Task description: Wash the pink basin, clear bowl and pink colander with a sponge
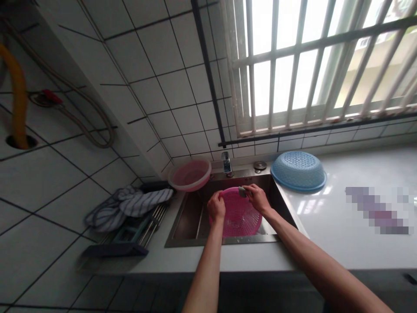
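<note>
A bright pink plastic colander [240, 216] is tilted up inside the steel sink [190, 241], its perforated side facing me. My left hand [216, 206] is closed on the colander's rim at the upper left. My right hand [258, 199] is closed around a small grey-green scouring pad [242, 191], which touches the rim at the top right. Part of the pad is hidden by the fingers. Behind the colander stands the chrome faucet [226, 163]; I cannot make out any running water.
A pale pink basin [190, 174] rests at the sink's back left corner. An upside-down blue basket [298, 171] sits right of the sink, near a drain stopper [259, 165]. A striped cloth [130, 202] lies over a rack [122, 237] on the left. A pixelated item [378, 211] lies on the right counter.
</note>
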A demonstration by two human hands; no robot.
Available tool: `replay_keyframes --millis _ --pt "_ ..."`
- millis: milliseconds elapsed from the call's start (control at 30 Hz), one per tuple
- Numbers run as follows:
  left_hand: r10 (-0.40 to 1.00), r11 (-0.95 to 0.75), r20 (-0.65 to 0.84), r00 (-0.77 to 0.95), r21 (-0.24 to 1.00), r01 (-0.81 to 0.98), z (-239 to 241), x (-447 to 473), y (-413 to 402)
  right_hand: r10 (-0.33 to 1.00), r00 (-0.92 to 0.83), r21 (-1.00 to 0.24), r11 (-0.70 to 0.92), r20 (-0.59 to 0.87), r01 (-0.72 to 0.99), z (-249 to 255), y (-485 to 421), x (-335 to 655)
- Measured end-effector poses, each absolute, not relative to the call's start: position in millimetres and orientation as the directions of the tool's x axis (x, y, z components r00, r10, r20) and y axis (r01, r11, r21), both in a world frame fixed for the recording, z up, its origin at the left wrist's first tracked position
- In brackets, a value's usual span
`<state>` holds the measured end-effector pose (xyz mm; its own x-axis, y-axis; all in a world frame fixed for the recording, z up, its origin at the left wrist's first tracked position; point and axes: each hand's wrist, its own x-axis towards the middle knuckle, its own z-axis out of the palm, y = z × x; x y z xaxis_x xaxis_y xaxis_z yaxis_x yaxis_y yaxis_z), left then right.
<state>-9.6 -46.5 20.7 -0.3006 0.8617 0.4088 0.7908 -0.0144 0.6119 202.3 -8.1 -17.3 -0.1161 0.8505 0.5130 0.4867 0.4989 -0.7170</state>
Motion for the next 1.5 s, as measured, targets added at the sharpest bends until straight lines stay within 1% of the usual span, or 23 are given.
replay_keyframes --millis 67,133,167,233,300,367,400,433,500,567,633,700,800,867,933,1000,1067,1133,1200,1267,1333,1500 --pt "0.873 -0.031 0.404 -0.275 0.608 0.794 20.7 -8.5 -47.1 0.828 -0.113 -0.723 0.538 0.549 0.433 -13.2 -8.4 203.0" --pt "0.877 -0.032 0.398 -0.270 0.608 0.793 20.3 -8.3 -48.0 0.835 -0.071 -0.769 0.534 0.546 0.351 -9.7 -6.2 206.8" --pt "0.877 -0.030 0.396 -0.273 0.612 0.790 20.0 -8.4 -48.6 0.851 -0.016 -0.804 0.502 0.525 0.320 -8.8 -4.0 210.1" --pt "0.881 -0.038 0.392 -0.265 0.618 0.785 19.1 -7.7 -49.6 0.876 0.160 -0.869 0.397 0.455 0.295 -9.0 2.0 218.5" --pt "0.903 -0.075 0.377 -0.205 0.608 0.790 18.6 -5.2 -50.0 0.843 0.352 -0.901 0.308 0.407 0.305 -10.5 7.1 225.9" --pt "0.929 -0.110 0.346 -0.127 0.590 0.800 18.8 -1.7 -49.8 0.790 0.449 -0.900 0.288 0.417 0.328 -11.3 8.4 228.4" --pt "0.937 -0.119 0.334 -0.104 0.583 0.804 19.2 -0.2 -49.5 0.786 0.441 -0.892 0.303 0.433 0.336 -11.0 7.1 227.1" --pt "0.940 -0.118 0.327 -0.098 0.580 0.806 19.7 0.8 -49.3 0.802 0.390 -0.879 0.330 0.453 0.343 -10.2 4.8 224.1" --pt "0.935 -0.092 0.330 -0.131 0.582 0.808 21.0 0.6 -48.9 0.855 0.179 -0.846 0.411 0.487 0.339 -7.4 -1.7 214.8" --pt "0.923 -0.060 0.342 -0.177 0.582 0.811 22.2 -1.8 -49.0 0.869 -0.045 -0.820 0.481 0.493 0.309 -4.3 -7.8 204.6" --pt "0.914 -0.040 0.353 -0.201 0.571 0.820 23.2 -4.4 -49.3 0.863 -0.150 -0.815 0.506 0.483 0.283 -2.4 -10.8 197.4" --pt "0.911 -0.033 0.359 -0.206 0.560 0.828 23.9 -5.2 -49.3 0.867 -0.141 -0.825 0.498 0.478 0.267 -2.7 -9.8 194.6" --pt "0.916 -0.043 0.353 -0.191 0.560 0.828 24.2 -3.5 -48.2 0.856 -0.024 -0.824 0.505 0.517 0.257 -7.0 -4.1 197.3" --pt "0.918 -0.049 0.350 -0.185 0.563 0.825 23.7 -2.9 -47.3 0.855 0.033 -0.828 0.492 0.518 0.269 -11.6 -0.3 201.4" --pt "0.914 -0.046 0.358 -0.191 0.560 0.827 22.5 -4.1 -46.7 0.881 -0.003 -0.837 0.452 0.474 0.309 -16.3 1.9 205.6" --pt "0.910 -0.040 0.366 -0.197 0.548 0.835 21.0 -6.4 -46.6 0.903 -0.107 -0.836 0.426 0.416 0.345 -19.7 2.0 208.4" --pt "0.917 -0.022 0.347 -0.197 0.537 0.844 19.4 -8.0 -46.6 0.894 -0.206 -0.815 0.448 0.398 0.368 -20.5 0.0 208.4" --pt "0.931 -0.009 0.315 -0.185 0.526 0.850 18.2 -7.5 -46.3 0.862 -0.259 -0.760 0.506 0.435 0.408 -18.3 -3.5 205.5" --pt "0.937 -0.022 0.309 -0.162 0.516 0.856 17.8 -5.1 -46.0 0.823 -0.277 -0.669 0.565 0.496 0.483 -14.1 -7.4 200.6" --pt "0.932 -0.051 0.334 -0.143 0.510 0.859 17.9 -1.6 -46.0 0.785 -0.285 -0.581 0.605 0.550 0.545 -9.7 -10.8 195.3" --pt "0.924 -0.083 0.361 -0.125 0.508 0.858 18.2 2.0 -46.7 0.753 -0.297 -0.520 0.632 0.586 0.575 -6.9 -13.5 191.3" --pt "0.934 -0.182 0.358 0.004 0.464 0.867 17.4 9.3 -48.6 0.683 -0.415 -0.390 0.704 0.601 0.594 -6.7 -19.5 185.4"
